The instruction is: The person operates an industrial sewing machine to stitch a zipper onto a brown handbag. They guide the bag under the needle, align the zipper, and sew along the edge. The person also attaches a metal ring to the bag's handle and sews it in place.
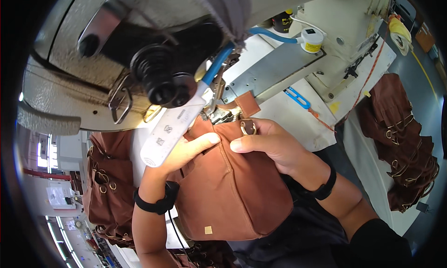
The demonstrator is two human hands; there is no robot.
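Note:
A brown bag (209, 193) with a small gold tag near its lower edge hangs in front of me, its top edge at the sewing machine's presser foot (220, 114). My left hand (188, 149) grips the bag's upper left side, thumb pressed flat on the fabric; the white lamp partly covers this hand. On the upper right, my right hand (267, 144) pinches the top edge beside a metal ring (248, 127), its thumb pointing left along a seam. A brown tab (247, 104) sticks out past the presser foot.
The machine head (163, 58) and a white lamp (172, 128) on a blue neck overhang the work. A blue-handled tool (297, 98) on an orange cord lies on the table. Brown bags are piled at left (109, 189) and right (396, 142). A white round container (312, 40) stands behind.

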